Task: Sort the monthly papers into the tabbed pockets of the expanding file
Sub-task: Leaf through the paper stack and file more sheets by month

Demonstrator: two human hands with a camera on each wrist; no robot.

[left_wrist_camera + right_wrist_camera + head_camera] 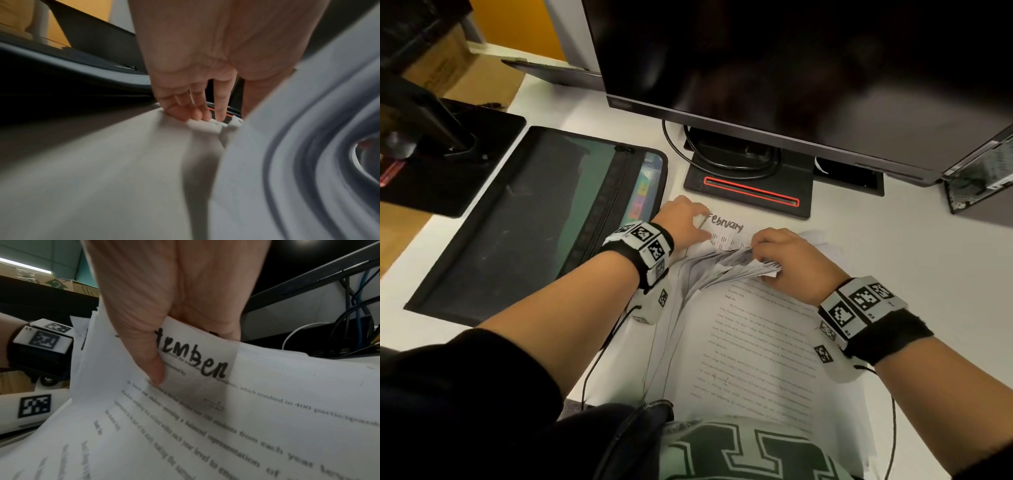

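Note:
A black expanding file point(517, 222) lies flat on the white desk at left, its coloured tabs point(640, 197) showing along the right edge. A stack of printed papers point(750, 349) lies in front of me. My right hand point(780, 253) grips the curled-back top edges of several sheets; its thumb point(148, 360) pinches a sheet marked "...tember" point(195, 360). Beneath them a sheet headed "February" point(726, 228) is uncovered. My left hand point(685, 219) rests beside the file with straight fingers point(195, 105) pressing that sheet's top-left corner point(203, 126).
A dark monitor point(791, 68) looms over the desk; its black stand point(750, 188) with a red stripe sits just behind the papers, with cables point(722, 164) looped on it. A second black stand point(448, 154) and a cardboard box point(465, 72) are at far left.

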